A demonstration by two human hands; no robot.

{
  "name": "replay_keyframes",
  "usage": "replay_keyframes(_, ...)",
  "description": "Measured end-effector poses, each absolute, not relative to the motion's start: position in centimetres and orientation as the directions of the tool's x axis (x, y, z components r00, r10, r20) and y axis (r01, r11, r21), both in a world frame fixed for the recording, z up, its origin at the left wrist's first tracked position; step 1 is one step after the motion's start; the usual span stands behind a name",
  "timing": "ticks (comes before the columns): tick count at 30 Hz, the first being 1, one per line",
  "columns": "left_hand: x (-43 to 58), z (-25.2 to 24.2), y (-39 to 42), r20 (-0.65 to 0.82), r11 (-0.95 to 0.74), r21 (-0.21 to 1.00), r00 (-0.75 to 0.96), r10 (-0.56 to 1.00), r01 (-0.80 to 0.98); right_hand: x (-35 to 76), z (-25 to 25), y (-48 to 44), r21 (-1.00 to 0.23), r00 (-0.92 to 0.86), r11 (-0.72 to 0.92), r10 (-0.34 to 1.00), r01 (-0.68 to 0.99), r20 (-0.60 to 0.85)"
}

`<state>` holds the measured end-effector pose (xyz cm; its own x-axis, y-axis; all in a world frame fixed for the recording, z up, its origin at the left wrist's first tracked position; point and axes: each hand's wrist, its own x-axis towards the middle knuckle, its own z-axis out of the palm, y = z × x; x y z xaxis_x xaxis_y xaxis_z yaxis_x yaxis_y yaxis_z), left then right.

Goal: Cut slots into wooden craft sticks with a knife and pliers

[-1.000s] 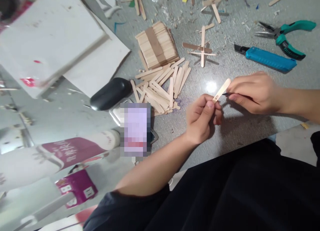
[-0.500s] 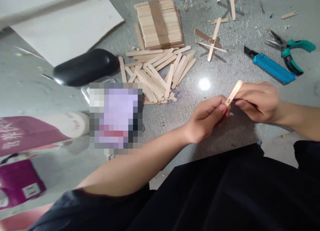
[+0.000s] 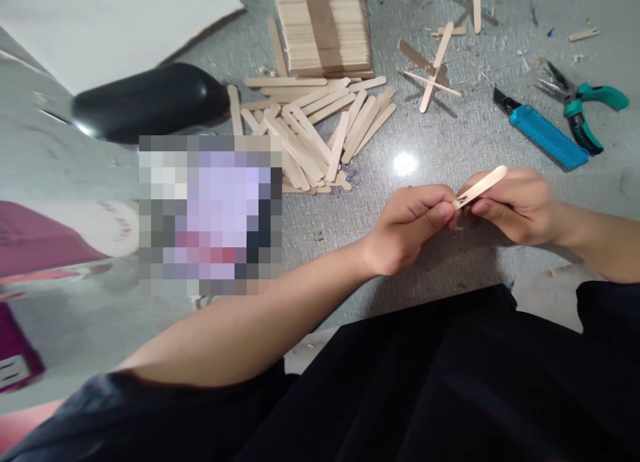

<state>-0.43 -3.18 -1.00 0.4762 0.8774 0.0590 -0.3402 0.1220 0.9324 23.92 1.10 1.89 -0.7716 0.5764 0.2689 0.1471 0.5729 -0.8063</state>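
Between thumb and fingers my left hand (image 3: pixel 413 225) pinches one end of a wooden craft stick (image 3: pixel 484 186), close to a small dark-edged hole cut in it. The stick slants up to the right, its rounded end free. My right hand (image 3: pixel 523 205) is closed behind and under the stick, thumb against bent fingers; whether it grips the stick is partly hidden. Beyond the hands, crossed craft sticks (image 3: pixel 433 72) stand joined together on the table. A blue utility knife (image 3: pixel 549 137) with its blade out lies past my right hand, beside teal-handled pliers (image 3: pixel 580 105).
Loose craft sticks (image 3: pixel 310 139) are heaped left of the hands, before a banded bundle of sticks (image 3: pixel 345 32). A black rounded case (image 3: pixel 150 102), a blurred-out phone-like object (image 3: pixel 225 202) and white board (image 3: pixel 125 22) lie further left. Wood scraps and another stick assembly (image 3: pixel 477 9) are at the back.
The craft stick has turned clockwise, its free end now lower and further right. Both hands stay close together. The whole view has shifted slightly.
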Motion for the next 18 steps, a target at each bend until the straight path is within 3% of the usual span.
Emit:
replay_keyframes(8,-0.60,-0.97,-2.80,0.054,0.148,0.930,0.522,0.851,-0.337,24.19,2.25,1.71,-0.863,-0.827,0.487,0.533,0.130,0.177)
replay_keyframes(13,-0.80,-0.94,-2.67,0.028,0.180,0.929,0.544,0.839,-0.324,24.23,2.00,1.66,-0.885,-0.816,0.460,0.536,0.068,0.217)
replay_keyframes(18,-0.67,-0.88,-2.66,0.022,0.198,0.917,0.538,0.843,-0.348,24.24,2.06,1.56,-0.805,-0.799,0.582,0.536,0.115,0.273)
